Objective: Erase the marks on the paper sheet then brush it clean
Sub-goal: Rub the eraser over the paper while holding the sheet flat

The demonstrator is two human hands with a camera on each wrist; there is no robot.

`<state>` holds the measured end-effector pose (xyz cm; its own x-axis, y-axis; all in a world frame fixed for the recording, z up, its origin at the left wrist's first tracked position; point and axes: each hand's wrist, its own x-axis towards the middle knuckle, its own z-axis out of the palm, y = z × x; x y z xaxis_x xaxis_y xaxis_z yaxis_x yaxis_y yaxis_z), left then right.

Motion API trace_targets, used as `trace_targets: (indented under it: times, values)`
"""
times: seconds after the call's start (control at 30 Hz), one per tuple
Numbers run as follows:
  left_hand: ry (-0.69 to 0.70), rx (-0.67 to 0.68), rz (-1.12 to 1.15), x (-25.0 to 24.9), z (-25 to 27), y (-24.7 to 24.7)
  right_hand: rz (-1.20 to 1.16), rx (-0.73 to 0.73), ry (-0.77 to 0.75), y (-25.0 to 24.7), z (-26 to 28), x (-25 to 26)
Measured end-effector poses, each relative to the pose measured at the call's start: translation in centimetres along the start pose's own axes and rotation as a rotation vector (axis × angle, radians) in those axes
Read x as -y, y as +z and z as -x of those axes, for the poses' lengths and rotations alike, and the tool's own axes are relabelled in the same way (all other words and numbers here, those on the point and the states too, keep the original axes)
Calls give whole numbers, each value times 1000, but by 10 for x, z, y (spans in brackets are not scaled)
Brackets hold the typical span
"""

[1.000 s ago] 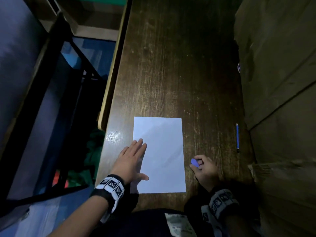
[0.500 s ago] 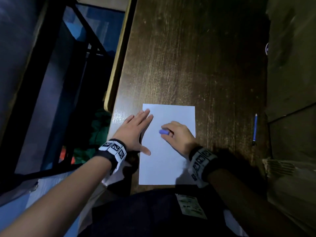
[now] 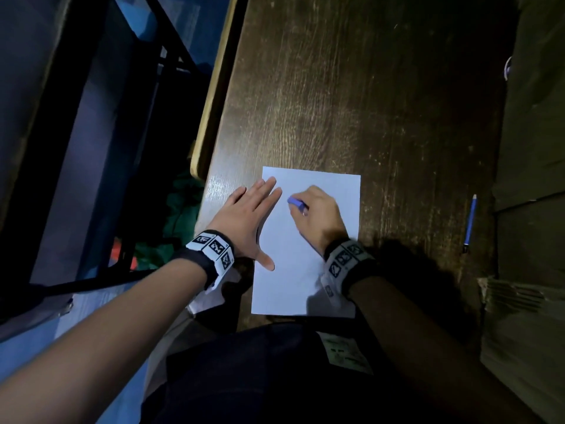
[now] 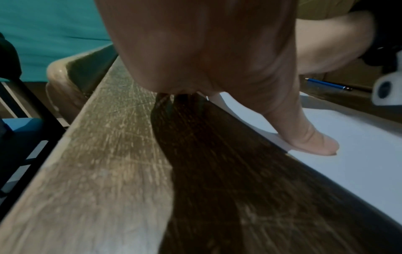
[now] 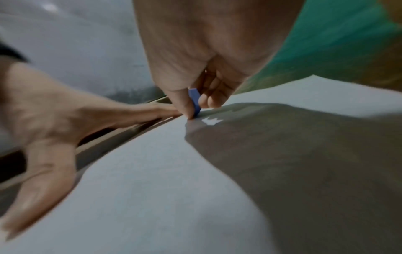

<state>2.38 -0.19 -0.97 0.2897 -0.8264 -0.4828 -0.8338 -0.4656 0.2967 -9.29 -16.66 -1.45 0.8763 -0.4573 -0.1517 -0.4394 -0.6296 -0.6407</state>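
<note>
A white paper sheet (image 3: 293,270) lies on the dark wooden desk (image 3: 351,96) near its front edge. My left hand (image 3: 244,221) lies flat, fingers straight, across the sheet's left edge; its thumb (image 4: 304,135) presses the paper (image 4: 359,146). My right hand (image 3: 318,215) pinches a small blue eraser (image 3: 296,202) between thumb and fingers and holds its tip against the upper part of the sheet. In the right wrist view the eraser (image 5: 194,100) touches the paper (image 5: 174,189) beside the left hand (image 5: 43,130). No marks can be made out on the sheet.
A blue pencil (image 3: 470,223) lies on the desk right of the sheet, also seen as a pencil (image 4: 326,83) in the left wrist view. Cardboard boxes (image 3: 532,148) stand along the right side. The desk's left edge (image 3: 214,96) drops to a chair frame.
My right hand carried the eraser from the desk beside the sheet onto the paper, then up toward its top left. The left hand stayed flat on the sheet's left edge.
</note>
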Motion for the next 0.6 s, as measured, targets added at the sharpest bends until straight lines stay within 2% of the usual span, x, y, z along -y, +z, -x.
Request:
trace_targets:
  times: [0.03,0.07,0.13,0.17,0.2,0.23,0.3,0.33,0.37,0.4,0.5,0.53,0.57,0.6]
  values:
    - [-1,0,-8,-1,0,-1,-1,-21,-8,4,4,0]
    - [0,-1,-16,-1,-1,-2,-10,17,-74,8,14,6]
    - [-1,-6,-23,-1,0,-3,-19,233,-288,11,44,15]
    - [-2,-6,-26,-1,0,-3,-9,352,-335,5,48,14]
    - [-2,-2,-27,-2,0,-3,7,403,-315,-1,39,11]
    - [0,4,-26,-2,0,-2,23,352,-238,-5,23,8]
    - [-2,9,-26,-2,0,-1,33,78,-36,-11,-7,1]
    - [-4,9,-29,-3,0,-2,27,-28,31,-11,-13,-3]
    - [-3,9,-28,-3,0,-3,25,-68,38,-6,-9,-2]
    - [0,7,-25,-3,-1,-4,21,-31,-4,0,4,4]
    - [1,-2,-31,-1,-1,-4,-11,281,-340,12,57,22]
    - [4,-3,-33,-1,-2,-3,-14,337,-358,7,54,20]
    - [7,1,-34,0,-2,-2,-2,315,-295,1,40,17]
    - [8,7,-35,0,-2,-1,7,206,-177,-2,21,13]
